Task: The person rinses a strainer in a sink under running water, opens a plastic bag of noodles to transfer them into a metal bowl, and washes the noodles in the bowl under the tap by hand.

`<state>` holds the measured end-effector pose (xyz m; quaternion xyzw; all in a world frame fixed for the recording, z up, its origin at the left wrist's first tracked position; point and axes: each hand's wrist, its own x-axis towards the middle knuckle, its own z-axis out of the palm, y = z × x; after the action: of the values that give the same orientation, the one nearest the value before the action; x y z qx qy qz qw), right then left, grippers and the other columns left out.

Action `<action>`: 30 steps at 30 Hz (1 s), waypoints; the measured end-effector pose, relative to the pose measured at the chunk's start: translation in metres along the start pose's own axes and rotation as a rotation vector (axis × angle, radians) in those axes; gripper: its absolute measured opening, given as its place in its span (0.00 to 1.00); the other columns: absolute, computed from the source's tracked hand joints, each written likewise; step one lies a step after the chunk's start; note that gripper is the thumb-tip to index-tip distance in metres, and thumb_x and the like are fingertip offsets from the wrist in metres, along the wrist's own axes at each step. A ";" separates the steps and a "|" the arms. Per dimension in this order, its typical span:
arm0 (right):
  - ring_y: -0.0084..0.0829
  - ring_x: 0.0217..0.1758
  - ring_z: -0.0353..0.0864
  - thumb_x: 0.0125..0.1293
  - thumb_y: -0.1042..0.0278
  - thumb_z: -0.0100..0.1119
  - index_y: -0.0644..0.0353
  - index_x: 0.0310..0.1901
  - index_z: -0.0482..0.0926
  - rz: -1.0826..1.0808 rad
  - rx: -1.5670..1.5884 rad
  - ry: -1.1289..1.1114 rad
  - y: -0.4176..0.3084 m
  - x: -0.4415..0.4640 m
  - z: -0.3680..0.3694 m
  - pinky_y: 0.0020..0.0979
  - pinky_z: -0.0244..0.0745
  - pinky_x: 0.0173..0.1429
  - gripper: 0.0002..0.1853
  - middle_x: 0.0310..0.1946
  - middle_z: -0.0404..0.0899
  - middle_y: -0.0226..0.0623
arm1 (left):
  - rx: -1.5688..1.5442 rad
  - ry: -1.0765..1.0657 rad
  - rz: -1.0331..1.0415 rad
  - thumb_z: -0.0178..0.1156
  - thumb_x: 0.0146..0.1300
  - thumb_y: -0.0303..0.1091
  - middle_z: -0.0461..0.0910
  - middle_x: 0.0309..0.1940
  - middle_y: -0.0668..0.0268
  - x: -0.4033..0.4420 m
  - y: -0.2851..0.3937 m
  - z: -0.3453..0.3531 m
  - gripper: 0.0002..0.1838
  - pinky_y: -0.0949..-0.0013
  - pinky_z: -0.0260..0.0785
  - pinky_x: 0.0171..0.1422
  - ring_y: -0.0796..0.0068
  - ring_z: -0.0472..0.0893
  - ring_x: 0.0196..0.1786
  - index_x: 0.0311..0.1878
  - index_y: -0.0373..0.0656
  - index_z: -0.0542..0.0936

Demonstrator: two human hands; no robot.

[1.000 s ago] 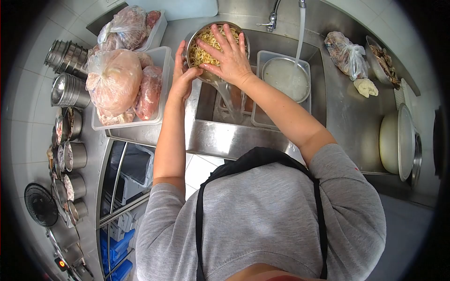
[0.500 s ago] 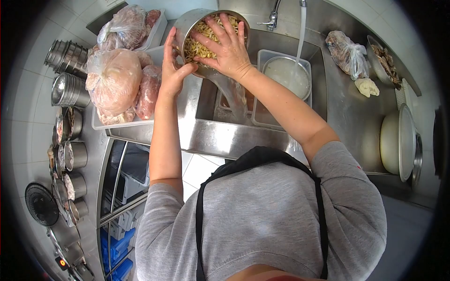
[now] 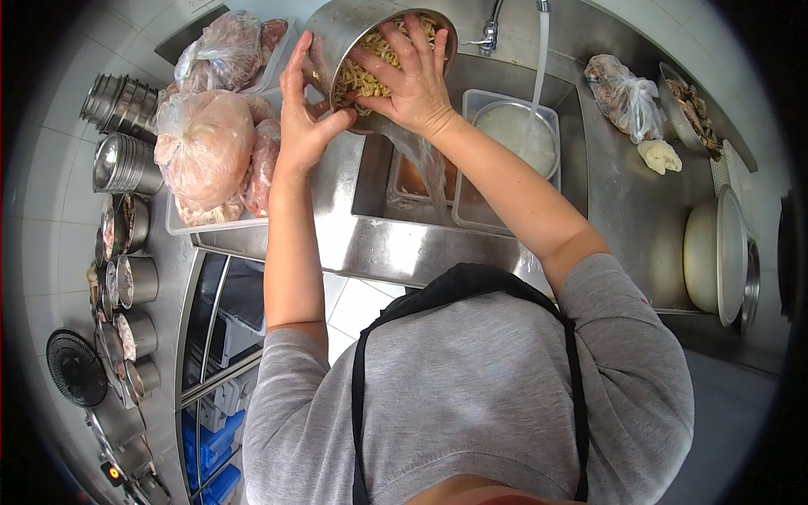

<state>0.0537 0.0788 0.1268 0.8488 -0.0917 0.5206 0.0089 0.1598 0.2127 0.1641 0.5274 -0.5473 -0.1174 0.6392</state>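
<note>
A steel pot (image 3: 349, 27) is tilted on its side above the left part of the sink, its mouth toward me. Bean sprouts (image 3: 364, 80) lie inside it, and water pours over its lower rim into the sink (image 3: 379, 172). My left hand (image 3: 307, 118) holds the pot's left side, thumb near the rim. Across the mouth, my right hand (image 3: 410, 77) is spread with its fingers apart, pressing on the sprouts.
Water runs from a tap (image 3: 544, 7) into a bowl (image 3: 515, 139) inside a clear tub (image 3: 481, 198). Bagged meat (image 3: 202, 147) fills a tub at left. Steel pots (image 3: 126, 164) line the left wall. At right are a bag (image 3: 623, 97) and a large basin (image 3: 703, 252).
The pot has moved up and tipped further onto its side, with both hands moving along with it. Water keeps pouring out, its stream broader than before.
</note>
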 end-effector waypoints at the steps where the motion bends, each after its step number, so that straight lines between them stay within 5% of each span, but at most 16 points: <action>1: 0.45 0.71 0.41 0.40 0.41 0.66 0.29 0.54 0.72 -0.014 0.009 0.005 0.000 0.002 -0.003 0.64 0.29 0.67 0.33 0.64 0.52 0.32 | 0.042 0.000 0.015 0.60 0.34 0.25 0.55 0.56 0.65 0.001 0.002 0.000 0.49 0.64 0.72 0.55 0.67 0.62 0.55 0.68 0.53 0.56; 8: 0.49 0.70 0.42 0.36 0.47 0.70 0.40 0.49 0.75 -0.047 0.043 0.081 0.005 0.006 -0.005 0.65 0.29 0.65 0.32 0.61 0.55 0.38 | 0.150 0.000 0.028 0.61 0.33 0.26 0.55 0.55 0.66 0.005 0.021 0.006 0.50 0.64 0.73 0.53 0.70 0.63 0.55 0.68 0.54 0.57; 11: 0.45 0.70 0.42 0.37 0.40 0.68 0.26 0.51 0.74 0.015 0.035 0.089 0.005 0.003 -0.005 0.63 0.26 0.67 0.33 0.61 0.56 0.31 | 0.184 0.006 0.003 0.62 0.32 0.26 0.55 0.55 0.65 0.006 0.032 0.011 0.50 0.64 0.73 0.52 0.70 0.63 0.55 0.67 0.55 0.58; 25: 0.49 0.68 0.45 0.33 0.39 0.69 0.33 0.46 0.77 -0.032 0.123 0.250 0.006 0.006 -0.017 0.65 0.31 0.65 0.32 0.59 0.56 0.35 | 0.429 0.055 0.162 0.62 0.29 0.28 0.56 0.54 0.60 0.002 0.067 0.027 0.50 0.66 0.72 0.48 0.66 0.65 0.53 0.66 0.56 0.60; 30: 0.47 0.68 0.47 0.38 0.40 0.67 0.33 0.49 0.76 -0.001 0.125 0.209 0.018 0.003 -0.032 0.65 0.34 0.65 0.31 0.60 0.57 0.34 | 0.338 0.074 0.045 0.63 0.31 0.29 0.58 0.53 0.59 0.005 0.049 0.044 0.49 0.65 0.67 0.54 0.65 0.65 0.52 0.66 0.53 0.60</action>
<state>0.0240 0.0643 0.1430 0.7888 -0.0574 0.6110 -0.0341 0.1045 0.2062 0.1996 0.6189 -0.5470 0.0098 0.5635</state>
